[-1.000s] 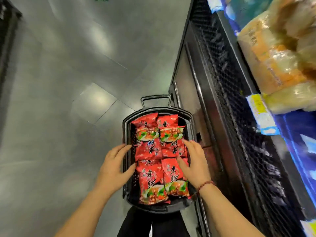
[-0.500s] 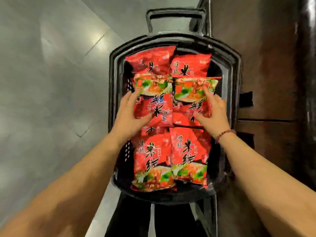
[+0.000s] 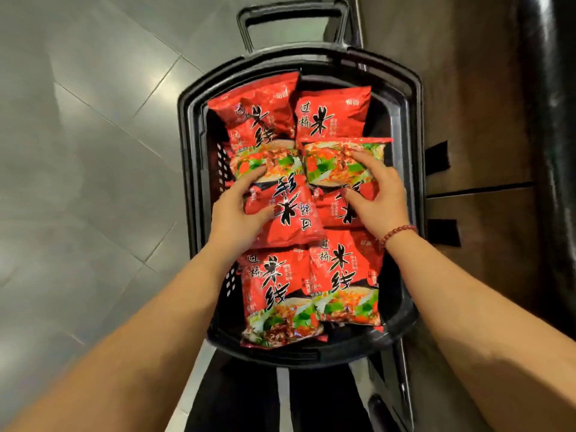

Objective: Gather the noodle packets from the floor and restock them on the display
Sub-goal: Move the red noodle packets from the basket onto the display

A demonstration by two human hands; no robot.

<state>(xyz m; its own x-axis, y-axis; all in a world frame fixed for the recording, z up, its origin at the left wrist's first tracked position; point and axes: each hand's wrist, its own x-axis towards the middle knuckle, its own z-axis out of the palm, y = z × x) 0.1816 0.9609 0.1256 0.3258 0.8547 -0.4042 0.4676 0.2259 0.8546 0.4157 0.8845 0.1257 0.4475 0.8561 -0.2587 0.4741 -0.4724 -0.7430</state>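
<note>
Gripped between the thumb and bent fingers of the left hand [image 3: 237, 207] is the middle-left packet [image 3: 290, 213], which lies head-down in the basket [image 3: 186, 135]. The thumb is pressed on its red face and the fingers are laid over its pictured end. The middle-right packet [image 3: 327, 169] is clawed by the right hand [image 3: 377, 194], with spread, curled fingers on the pictured end and the thumb set on the red part below. Whether any fingertip is tucked beneath either packet cannot be told, though both appear to be held rather than merely touched.

Six red noodle packets are seen on top inside the basket, laid in two columns of three. At the basket's far end a far-left packet [image 3: 255, 110] and a far-right packet [image 3: 333, 113] are partly overlapped by the two held ones. At its near end a near-left packet [image 3: 274, 294] and a near-right packet [image 3: 343, 282] are laid side by side, touching. Scraps of red are glimpsed under the top layer.

A looped handle [image 3: 290, 14] is raised beyond the basket's far rim. Grey tiled floor [image 3: 78, 135] is spread to the basket's left, and a dark panel [image 3: 483, 104] stands close on its right. A red bead bracelet [image 3: 397, 233] is worn on the right wrist, above the basket's right side.
</note>
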